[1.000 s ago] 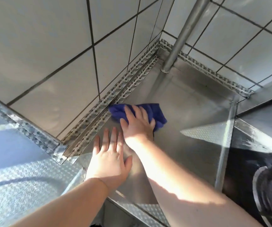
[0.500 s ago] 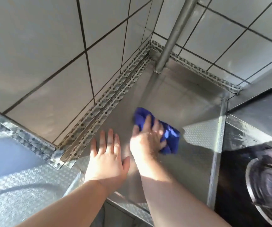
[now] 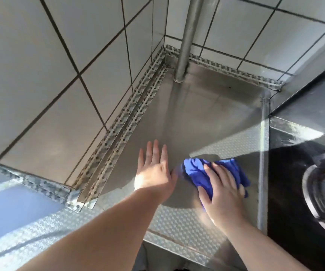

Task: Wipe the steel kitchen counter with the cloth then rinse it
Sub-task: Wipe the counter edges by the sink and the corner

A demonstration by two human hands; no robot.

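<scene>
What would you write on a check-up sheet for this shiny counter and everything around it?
Surface: steel counter, smooth in the middle, dimpled toward the front; sunlit patches.
Job's things: blue cloth bunched on the counter.
Clutter: nothing seen.
Grippers: left hand flat on the counter, fingers straight; right hand presses on the cloth.
Cables: nothing seen.
Surroundings: white tiled walls, steel pole in the corner, perforated metal trim, dark stove area on the right.

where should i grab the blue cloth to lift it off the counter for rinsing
Probably the bunched far-left part of the blue cloth, pinched from above. It stands up in folds beyond the right hand, whose fingers press the rest flat on the steel counter. The left hand lies flat just beside that end.
</scene>
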